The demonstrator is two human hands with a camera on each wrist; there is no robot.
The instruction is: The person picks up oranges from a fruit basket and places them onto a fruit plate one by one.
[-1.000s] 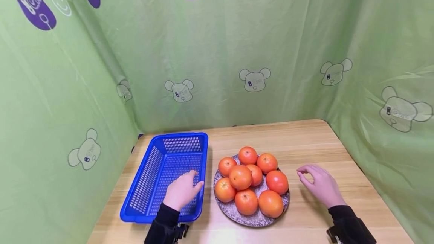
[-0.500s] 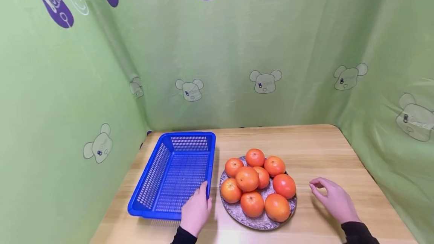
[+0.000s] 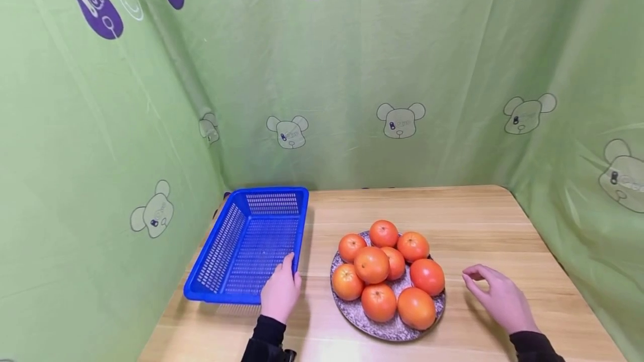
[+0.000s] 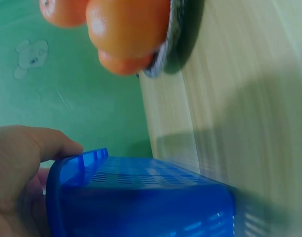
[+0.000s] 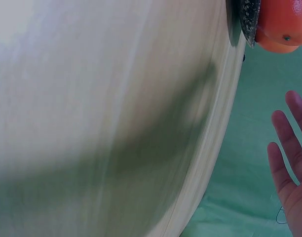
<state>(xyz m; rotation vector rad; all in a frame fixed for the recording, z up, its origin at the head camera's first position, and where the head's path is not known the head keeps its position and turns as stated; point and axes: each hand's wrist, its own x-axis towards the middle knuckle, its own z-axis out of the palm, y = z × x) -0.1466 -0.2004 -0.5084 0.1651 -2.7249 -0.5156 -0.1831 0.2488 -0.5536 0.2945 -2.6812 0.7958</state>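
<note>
In the head view my left hand grips the right rim of a blue plastic basket near its front corner. The left wrist view shows the thumb over that rim, with the other fingers partly hidden behind the basket wall. No items lie inside the basket. To its right a speckled grey plate bears several round orange-red fruits, which look like oranges, one resting on top of others. My right hand hovers right of the plate, fingers loosely bent and holding nothing.
Everything stands on a light wooden table. A green curtain with bear prints encloses the back and both sides, close to the basket's far left corner.
My left hand has come from above the basket to its right rim and taken hold. The basket has since shifted left and slightly away. My right hand stays beside the plate.
</note>
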